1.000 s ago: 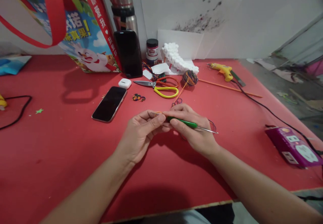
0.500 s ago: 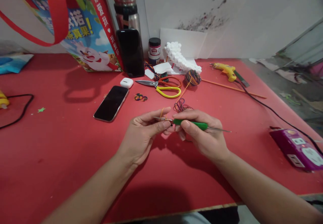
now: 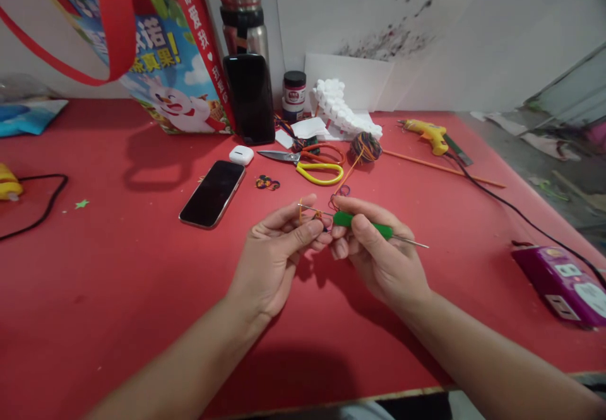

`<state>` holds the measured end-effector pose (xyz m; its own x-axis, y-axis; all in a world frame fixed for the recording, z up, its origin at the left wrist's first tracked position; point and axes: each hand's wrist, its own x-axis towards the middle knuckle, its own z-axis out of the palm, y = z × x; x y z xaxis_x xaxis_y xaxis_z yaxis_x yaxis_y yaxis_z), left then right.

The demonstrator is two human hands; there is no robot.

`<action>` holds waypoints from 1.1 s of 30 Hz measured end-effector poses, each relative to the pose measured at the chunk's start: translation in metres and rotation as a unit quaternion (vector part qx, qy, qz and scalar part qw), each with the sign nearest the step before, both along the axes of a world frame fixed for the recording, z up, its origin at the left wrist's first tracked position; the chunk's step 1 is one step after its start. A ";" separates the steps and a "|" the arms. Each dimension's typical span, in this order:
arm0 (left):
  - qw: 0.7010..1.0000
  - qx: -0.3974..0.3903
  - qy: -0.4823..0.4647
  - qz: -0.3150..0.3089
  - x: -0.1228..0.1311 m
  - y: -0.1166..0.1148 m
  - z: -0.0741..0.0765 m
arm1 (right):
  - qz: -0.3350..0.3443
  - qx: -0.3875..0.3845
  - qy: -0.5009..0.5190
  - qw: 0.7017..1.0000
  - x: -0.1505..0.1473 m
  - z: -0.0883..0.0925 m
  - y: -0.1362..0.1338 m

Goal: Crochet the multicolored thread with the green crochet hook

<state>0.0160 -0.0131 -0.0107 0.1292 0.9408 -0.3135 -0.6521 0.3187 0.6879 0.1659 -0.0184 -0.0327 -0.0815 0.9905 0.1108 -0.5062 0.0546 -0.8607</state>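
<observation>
Near the middle of the red table, my right hand [image 3: 386, 246] grips a crochet hook with a green handle [image 3: 363, 225]; its thin metal shaft points left. My left hand [image 3: 284, 243] pinches a small piece of dark and orange yarn work [image 3: 320, 220] between thumb and fingers. Yarn crosses the hook's shaft near its tip, and an orange strand stands at the left fingers. Loose yarn loops lie just beyond my right fingertips. From them a strand runs to the multicoloured yarn ball [image 3: 365, 147].
Scissors [image 3: 319, 174], a small yarn piece [image 3: 267, 182], a phone [image 3: 213, 194] and a white earphone case [image 3: 241, 155] lie beyond my hands. A yellow glue gun [image 3: 428, 136] and purple power socket [image 3: 561, 286] sit right. A bag [image 3: 175, 91] and steel bottle [image 3: 242, 28] stand behind.
The hook's tip has risen slightly and more of the yarn piece shows. My right fingers have shifted a little on the handle. The whole view has moved slightly.
</observation>
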 end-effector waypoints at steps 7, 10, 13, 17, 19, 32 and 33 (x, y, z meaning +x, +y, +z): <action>1.000 -0.005 0.022 0.016 -0.003 0.002 -0.001 | 0.007 -0.021 -0.025 0.999 0.004 0.000 0.003; 0.999 0.007 0.038 0.027 -0.003 0.003 -0.001 | 0.020 -0.041 -0.017 0.999 0.004 0.003 0.003; 0.996 0.029 0.067 0.047 -0.003 0.003 0.001 | 0.068 -0.047 -0.006 0.997 0.006 0.005 0.003; 0.992 0.046 0.098 0.060 -0.003 0.002 0.002 | 0.096 -0.017 -0.020 0.995 0.011 0.004 0.002; 0.993 0.042 0.101 0.055 -0.002 0.001 0.002 | 0.093 0.000 -0.042 0.995 0.014 0.003 0.000; 0.992 0.071 0.085 0.067 0.002 -0.002 -0.001 | 0.018 0.023 -0.030 0.999 0.003 0.001 -0.004; 0.991 0.071 0.088 0.070 0.002 -0.003 0.000 | 0.021 0.024 -0.030 0.999 0.003 0.001 -0.004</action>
